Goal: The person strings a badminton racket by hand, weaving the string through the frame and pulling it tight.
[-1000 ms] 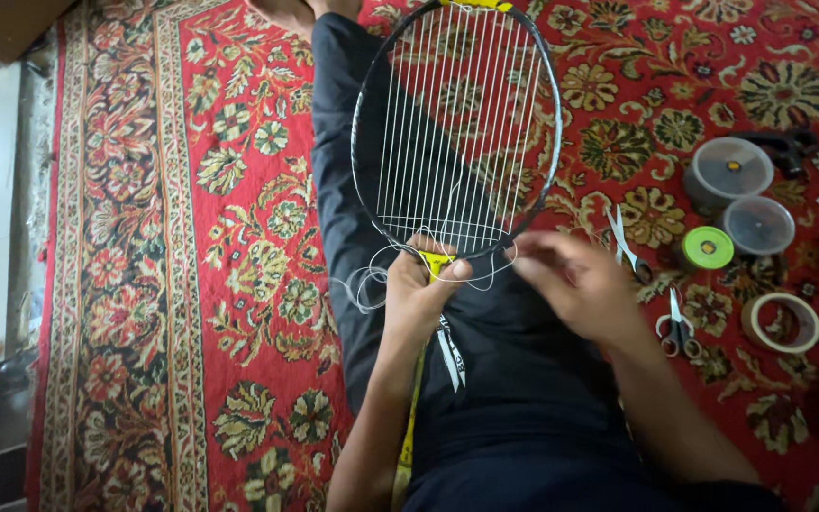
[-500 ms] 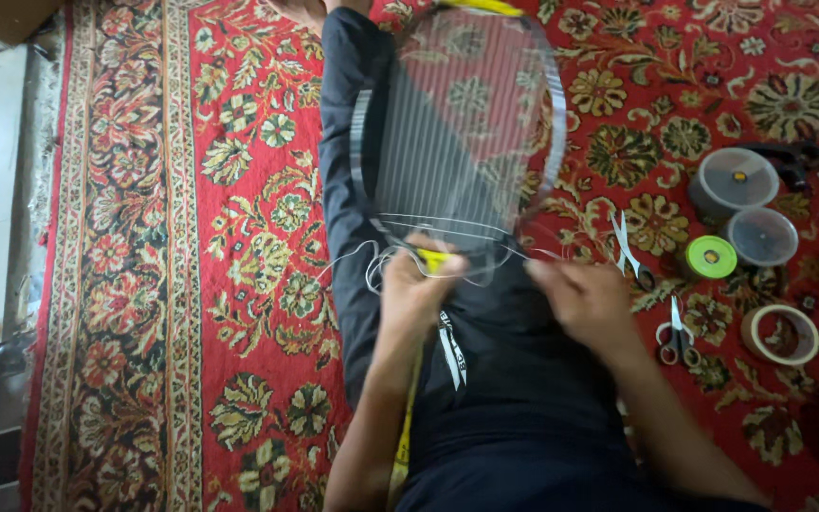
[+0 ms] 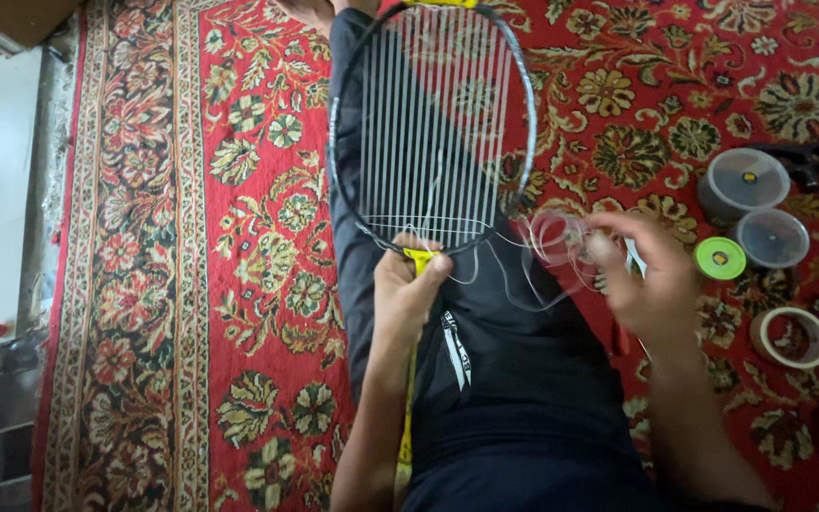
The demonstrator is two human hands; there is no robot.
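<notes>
Gripping racket (image 3: 433,123) throat at frame centre, left hand (image 3: 409,289) closed tight, steadied frame on lap; right hand (image 3: 646,280) pinched loose string (image 3: 552,242), kept slack clear.

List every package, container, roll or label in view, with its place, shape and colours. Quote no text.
Larger round clear tub: carpet, far right, grey-lidded.
Smaller round clear tub: just below it.
Green roll: left of the smaller tub, yellow centre.
Tape roll: lower right, pale ring.
White label: dark trouser leg, narrow strip.
</notes>
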